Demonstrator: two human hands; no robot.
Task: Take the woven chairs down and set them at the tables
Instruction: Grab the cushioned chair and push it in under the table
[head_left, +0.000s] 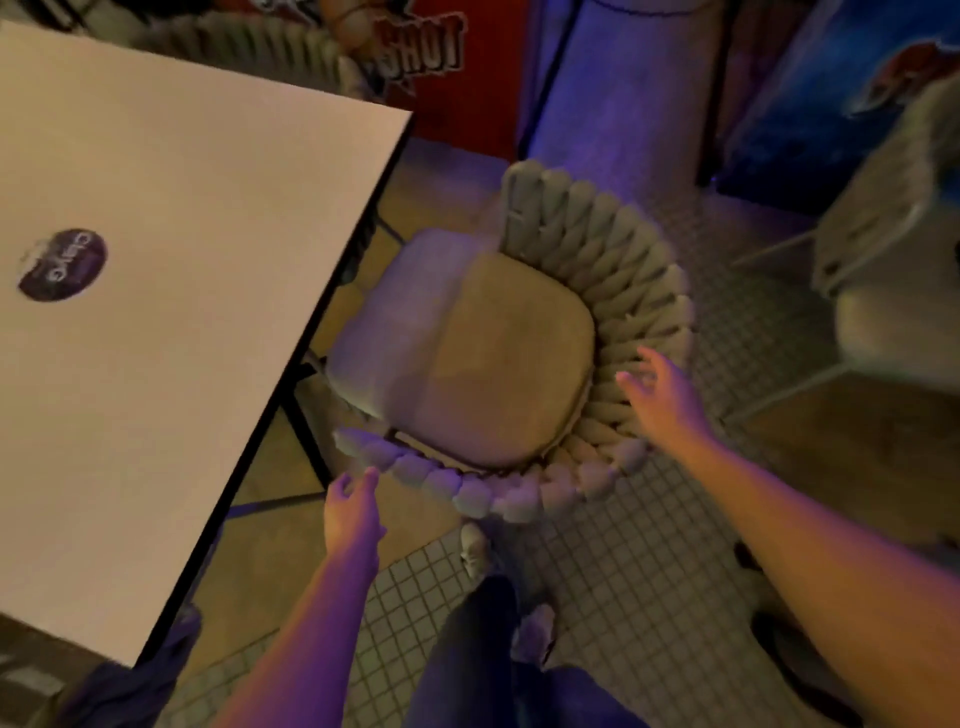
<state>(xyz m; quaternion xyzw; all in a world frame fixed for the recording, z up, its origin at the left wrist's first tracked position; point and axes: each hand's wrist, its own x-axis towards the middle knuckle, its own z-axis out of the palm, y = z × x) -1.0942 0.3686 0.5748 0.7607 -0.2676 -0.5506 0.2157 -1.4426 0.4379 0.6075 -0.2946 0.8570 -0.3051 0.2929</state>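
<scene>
Where the table (171, 218) bears a "Clayg" sticker (62, 264), open hands flank the woven chair (498, 353) — "SHOT" beyond.

The single head view looks steeply down, close over the woven chair (483, 358) beside the table (171, 291).

"SHOT" on red sign (423, 49)

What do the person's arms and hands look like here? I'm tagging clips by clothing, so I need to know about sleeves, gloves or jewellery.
Both forearms are bare as far as the frame shows: no sleeves or gloves. The left hand and right hand show no rings, watch or wristbands, though the picture is blurred and tinted by purple light. Lower down, dark trousers are visible.
</scene>
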